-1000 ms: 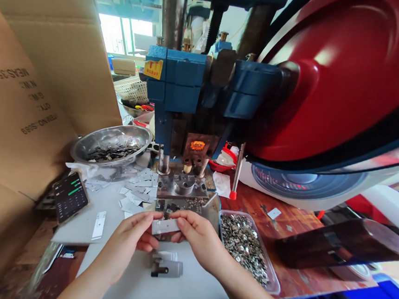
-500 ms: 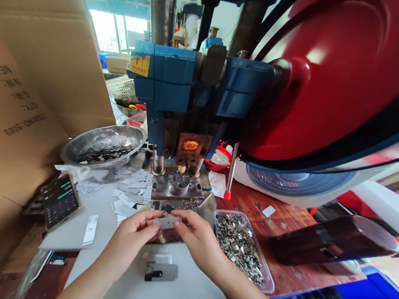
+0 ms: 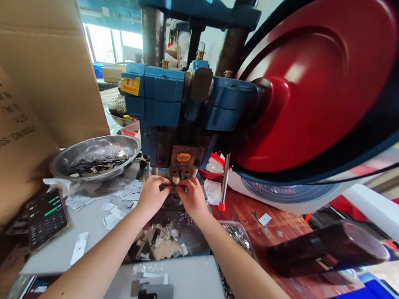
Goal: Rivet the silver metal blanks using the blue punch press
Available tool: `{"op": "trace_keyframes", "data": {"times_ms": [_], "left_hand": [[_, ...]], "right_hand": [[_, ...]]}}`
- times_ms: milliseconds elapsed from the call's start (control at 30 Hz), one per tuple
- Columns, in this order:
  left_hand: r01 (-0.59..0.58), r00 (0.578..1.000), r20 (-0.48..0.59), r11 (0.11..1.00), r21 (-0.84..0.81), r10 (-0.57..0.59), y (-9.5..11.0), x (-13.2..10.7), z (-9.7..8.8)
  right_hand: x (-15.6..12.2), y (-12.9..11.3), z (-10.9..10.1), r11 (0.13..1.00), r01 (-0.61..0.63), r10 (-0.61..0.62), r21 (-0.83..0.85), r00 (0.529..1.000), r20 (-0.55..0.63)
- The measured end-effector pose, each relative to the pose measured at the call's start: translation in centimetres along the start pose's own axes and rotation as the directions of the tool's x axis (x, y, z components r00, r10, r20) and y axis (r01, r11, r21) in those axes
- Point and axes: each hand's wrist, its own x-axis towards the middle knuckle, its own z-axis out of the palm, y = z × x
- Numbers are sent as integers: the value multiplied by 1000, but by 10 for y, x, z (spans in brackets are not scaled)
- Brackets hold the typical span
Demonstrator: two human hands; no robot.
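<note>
Both my hands reach into the blue press (image 3: pixel 155 97), level with its die and just under the ram (image 3: pixel 185 157). My left hand (image 3: pixel 154 194) pinches the left end of a small thin metal plate (image 3: pixel 171 185), seen almost edge-on. At the other end, the fingers of my right hand (image 3: pixel 193 196) are closed on the same plate. Fingers cover most of it, and whether it touches the die cannot be made out. Below my wrists lies a pile of flat metal pieces (image 3: pixel 163 241) on the press base.
A steel bowl (image 3: pixel 56 164) of metal pieces stands left, near loose plates (image 3: pixel 116 212) and a phone (image 3: pixel 47 218). My right forearm partly hides a plastic tub (image 3: pixel 251 242) of small parts. A big red flywheel (image 3: pixel 320 92) fills the right; a cardboard box (image 3: pixel 38 66) walls the left.
My hands have moved forward and up with the plate, from in front of the die to under the ram. The pile of flat pieces on the base has come into view.
</note>
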Motion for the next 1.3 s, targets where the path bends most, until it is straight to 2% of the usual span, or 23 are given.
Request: {"op": "trace_keyframes", "data": {"times_ms": [100,233,333,433,533,600,667,733,867,967,1067,1167,1300], "left_hand": [[8,996,89,999,-53,-3,-4,6,4],[11,984,175,995,-103,7,-4,9,7],[12,983,183,994,-109,8,-2,11,7],[23,991,131,995,-100,-10,-2,4,-6],[34,996,80,999,-36,-31,-6,-18,-31],[-39,980,199,990,134,12,-12,-41,-47],[-145,926,372,967,207,59,-19,-64,-56],[-216,890,449,943,252,84,-26,-83,-56],[-230,910,404,927,296,96,-32,-98,-47],[-201,932,346,950,238,110,-28,-97,-43],[-75,945,325,981,178,13,-22,-97,-43],[101,936,325,988,114,-133,-15,-97,-45],[193,933,303,981,25,-191,-7,-94,-44]], "right_hand": [[5,10,6,997,-64,64,49,998,6],[10,16,13,995,-78,76,69,997,30],[11,16,15,994,-77,73,76,996,47],[4,14,7,993,-77,75,89,997,21],[-15,11,-13,994,-40,44,102,998,-36],[-31,9,-28,997,-17,17,71,1000,1],[-46,10,-39,1000,3,-6,30,996,91],[-57,13,-46,1000,29,-30,9,986,163],[-67,22,-47,998,50,-42,-40,982,184],[-63,29,-45,994,34,-15,-108,985,172],[-55,33,-42,972,58,-21,-226,987,161],[-48,36,-39,913,171,-105,-369,976,191],[-44,39,-37,815,300,-188,-496,946,264]]}}
